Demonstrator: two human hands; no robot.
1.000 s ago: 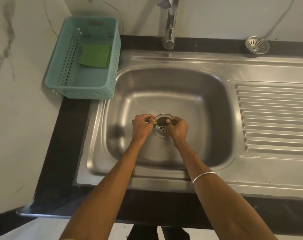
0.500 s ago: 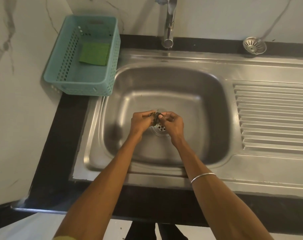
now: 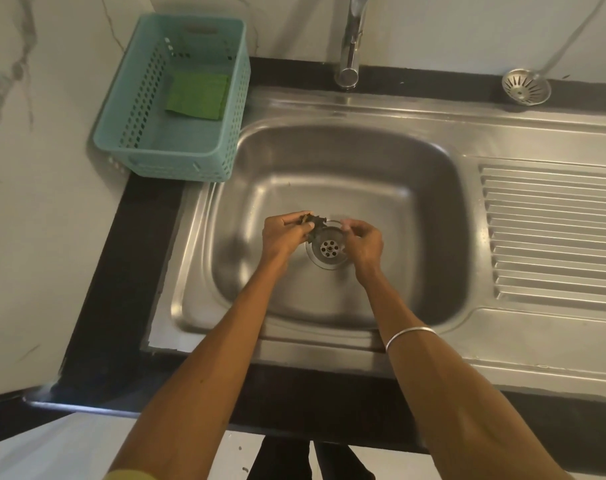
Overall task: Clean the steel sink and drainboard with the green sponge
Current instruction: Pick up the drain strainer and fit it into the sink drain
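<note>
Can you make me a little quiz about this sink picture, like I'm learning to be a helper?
1. True or false: the flat green sponge lies inside the turquoise plastic basket.
2. Which hand pinches the small dark clump of debris over the round steel drain? A) left hand B) right hand C) neither
3. Fill in: the loose round steel strainer sits on the black counter behind the ribbed steel ______.

Key: 1 true. 2 A. 3 drainboard.
</note>
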